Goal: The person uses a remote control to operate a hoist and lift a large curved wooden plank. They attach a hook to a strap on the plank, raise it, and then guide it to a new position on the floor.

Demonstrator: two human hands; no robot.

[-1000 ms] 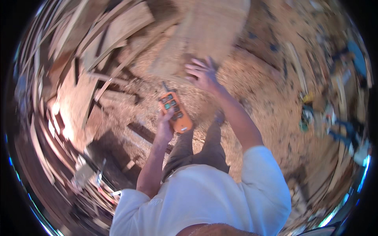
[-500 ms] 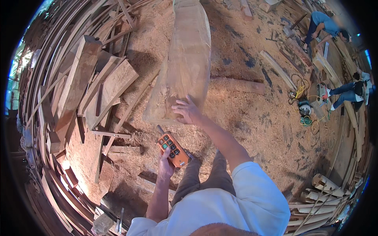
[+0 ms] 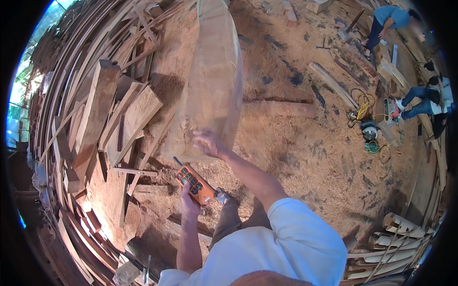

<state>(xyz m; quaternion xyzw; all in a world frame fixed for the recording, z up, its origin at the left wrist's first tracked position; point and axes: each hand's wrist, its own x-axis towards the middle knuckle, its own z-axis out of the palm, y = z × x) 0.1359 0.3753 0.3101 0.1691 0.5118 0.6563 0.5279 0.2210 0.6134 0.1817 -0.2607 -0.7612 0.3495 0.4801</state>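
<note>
Orange push-button remote control (image 3: 193, 183) sits low and centre, above the sawdust floor (image 3: 296, 157), with the left hand (image 3: 189, 205) in a closed grip around its lower end. Right hand (image 3: 206, 143) is extended, fingers loosely spread and holding nothing, at the near end of the large log (image 3: 210, 81). Stacked planks (image 3: 95, 119) lie to the left.

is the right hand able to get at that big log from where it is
Probably yes. The right hand is stretched out, open, at the near end of the big log, with nothing between them; whether it touches is unclear. The left hand is busy holding the orange remote control.
</note>
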